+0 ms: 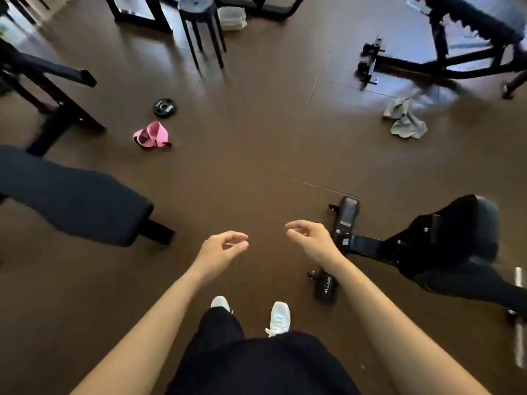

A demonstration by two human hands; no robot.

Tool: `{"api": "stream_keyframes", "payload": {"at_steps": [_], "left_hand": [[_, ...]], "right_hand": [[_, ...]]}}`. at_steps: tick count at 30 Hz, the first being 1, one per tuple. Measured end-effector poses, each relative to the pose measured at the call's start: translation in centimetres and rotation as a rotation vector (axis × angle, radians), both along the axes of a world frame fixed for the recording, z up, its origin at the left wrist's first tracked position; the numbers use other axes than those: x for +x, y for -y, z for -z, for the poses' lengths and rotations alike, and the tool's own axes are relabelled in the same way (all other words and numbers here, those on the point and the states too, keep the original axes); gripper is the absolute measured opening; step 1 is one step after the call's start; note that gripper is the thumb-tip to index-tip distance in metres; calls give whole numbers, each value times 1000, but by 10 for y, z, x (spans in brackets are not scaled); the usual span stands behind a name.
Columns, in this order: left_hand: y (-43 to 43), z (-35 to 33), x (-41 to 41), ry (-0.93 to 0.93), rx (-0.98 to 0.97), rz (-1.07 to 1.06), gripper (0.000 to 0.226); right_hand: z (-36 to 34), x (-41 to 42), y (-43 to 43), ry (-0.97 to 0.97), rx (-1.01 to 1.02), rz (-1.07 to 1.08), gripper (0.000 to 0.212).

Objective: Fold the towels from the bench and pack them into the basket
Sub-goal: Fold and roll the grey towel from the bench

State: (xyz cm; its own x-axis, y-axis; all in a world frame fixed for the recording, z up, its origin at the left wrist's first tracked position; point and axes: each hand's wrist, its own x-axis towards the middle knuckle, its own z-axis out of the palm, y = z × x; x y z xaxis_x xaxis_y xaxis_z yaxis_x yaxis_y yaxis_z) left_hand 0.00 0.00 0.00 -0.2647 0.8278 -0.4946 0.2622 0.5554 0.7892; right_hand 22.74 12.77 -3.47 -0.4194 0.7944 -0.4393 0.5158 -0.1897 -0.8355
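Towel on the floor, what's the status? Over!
Both empty, loose: left grip, right grip. Grey towel crumpled on floor, ahead right, untouched. Black machine foot beside right grip.

Quick count: one crumpled grey towel (405,118), one black weight plate (164,107), one pink strap (151,135), one stool (199,24), two white sneakers (220,303) (281,315).

Dim room, bluish glare on the floor (413,89) top right, blurred, curved edges.
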Motion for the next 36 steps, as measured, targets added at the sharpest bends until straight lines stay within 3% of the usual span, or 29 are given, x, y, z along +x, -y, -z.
{"api": "stream_keyframes", "payload": {"at_steps": [6,13,21,25,36], "left_hand": [[-6,10,-9,7,-93,-61,13],[-74,24,-67,56,-72,-77,12],[-186,35,-164,53,-58,1,11],[-250,37,-204,32,-74,57,12],[-462,53,-264,-31,-126,148,12]], "right_hand": [[3,-21,-28,86,-90,-81,16],[10,-84,-104,181,-81,-155,19],[-1,-167,-196,278,-69,-227,23],[-5,-197,-242,259,-61,-153,21],[23,-270,-421,237,-146,-107,23]]}}
